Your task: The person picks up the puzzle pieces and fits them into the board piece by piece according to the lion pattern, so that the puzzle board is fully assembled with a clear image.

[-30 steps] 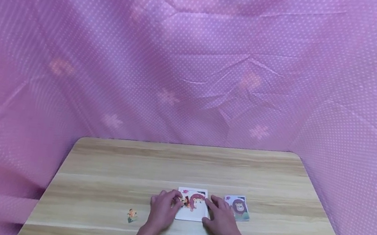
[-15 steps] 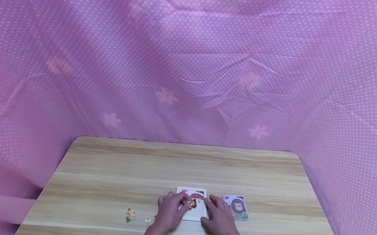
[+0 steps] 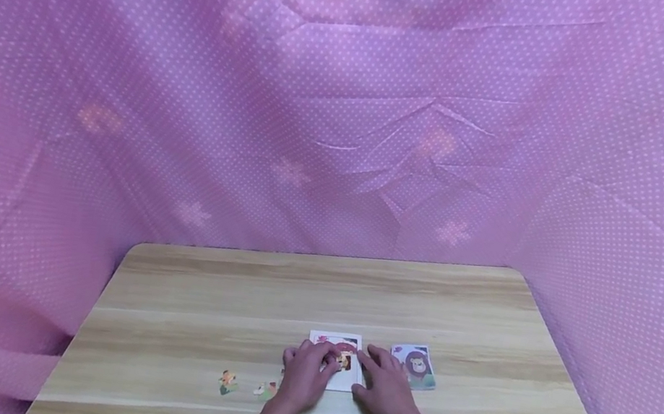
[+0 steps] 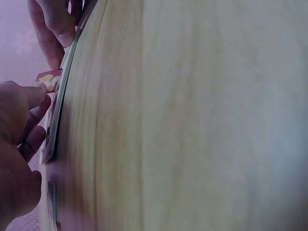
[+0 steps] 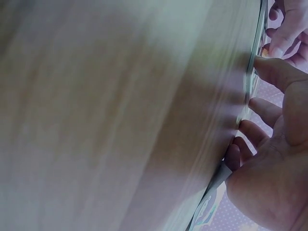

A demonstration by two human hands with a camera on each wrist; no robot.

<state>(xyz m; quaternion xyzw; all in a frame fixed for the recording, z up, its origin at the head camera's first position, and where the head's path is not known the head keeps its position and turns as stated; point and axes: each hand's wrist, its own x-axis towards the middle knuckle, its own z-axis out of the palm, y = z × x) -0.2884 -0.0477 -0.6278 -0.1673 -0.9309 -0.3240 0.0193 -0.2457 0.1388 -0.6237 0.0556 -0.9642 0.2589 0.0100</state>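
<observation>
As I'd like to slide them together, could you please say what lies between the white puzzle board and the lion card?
The head view shows the person's right hand between them and, past it, bare wood-grain tabletop.

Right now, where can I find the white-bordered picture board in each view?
Head: the board lies low in the picture, slightly right of centre.
Left wrist: the board is edge-on, a slanting strip at upper left.
Right wrist: the board is edge-on, at upper right.
Shared landmark: the right hand, at its edge.
</observation>
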